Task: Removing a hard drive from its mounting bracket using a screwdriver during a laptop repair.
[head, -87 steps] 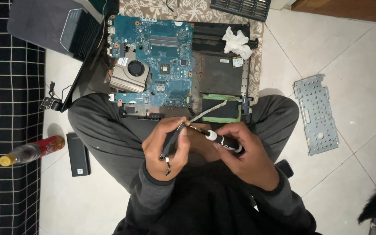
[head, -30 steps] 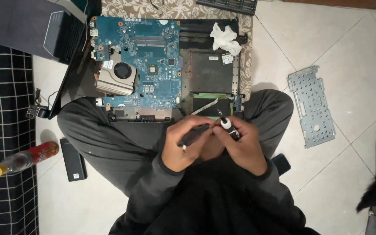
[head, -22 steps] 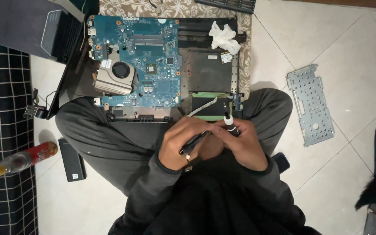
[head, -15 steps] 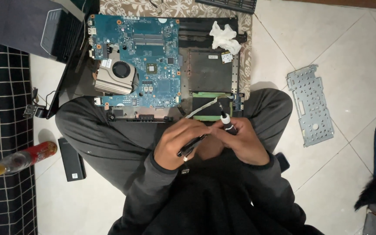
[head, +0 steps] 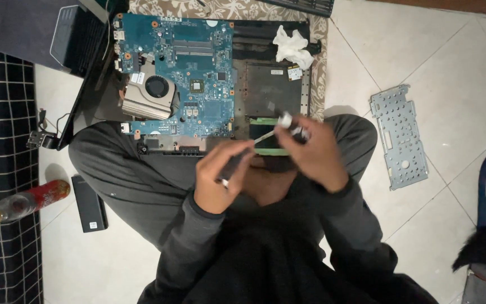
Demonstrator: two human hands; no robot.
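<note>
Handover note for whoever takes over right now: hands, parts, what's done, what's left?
Left hand: wrapped around a dark tool handle, over the lap.
Right hand: holds a small white-tipped piece; a thin pale rod runs between the hands. Motion blur, so whether the parts are joined cannot be told.
Laptop: open on the floor ahead, blue board and fan exposed, white tissue on it.
Metal plate lies off to the right; black battery and bottle to the left.
Done: covers off. Left: board is in the chassis; laptop not reassembled.
</note>
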